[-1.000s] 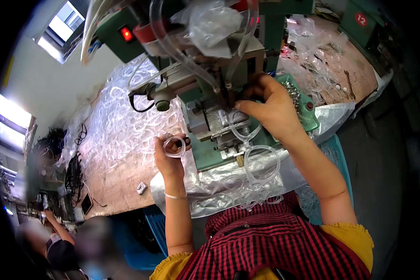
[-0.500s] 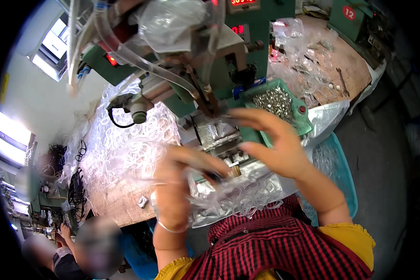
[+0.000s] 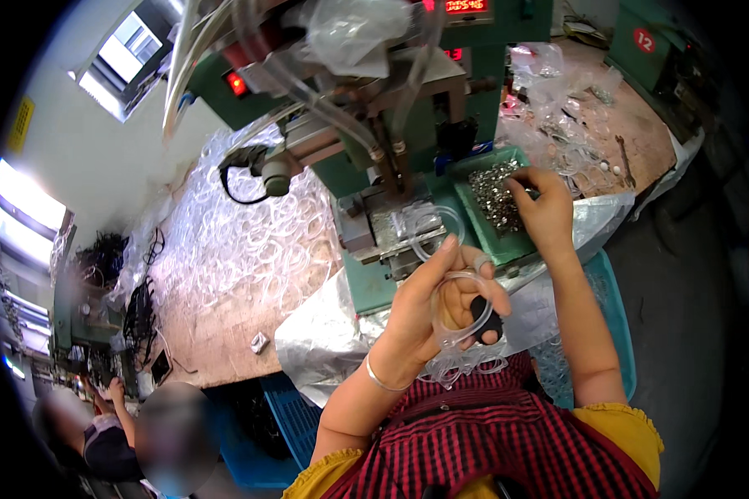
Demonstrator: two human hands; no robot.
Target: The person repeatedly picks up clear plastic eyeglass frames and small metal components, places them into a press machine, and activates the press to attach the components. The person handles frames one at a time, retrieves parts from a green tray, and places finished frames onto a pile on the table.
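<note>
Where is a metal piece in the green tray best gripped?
From above, with a fingertip pinch: the small metal pieces lie loose in the open-topped green tray, whose walls block the sides. The right hand reaches in that way now.

Daylight pours in from the windows (image 3: pixel 33 224) at the far left of the green press machine (image 3: pixel 408 125), where the panes blow out to pure white. Another bright skylight (image 3: pixel 121 58) sits up and left of the machine. Light on the wooden bench (image 3: pixel 225 333) is even, with soft shadows. Red displays glow on the machine. The fisheye bends edges, and a black vignette rings the frame. The lower-left corner is blurred.
</note>
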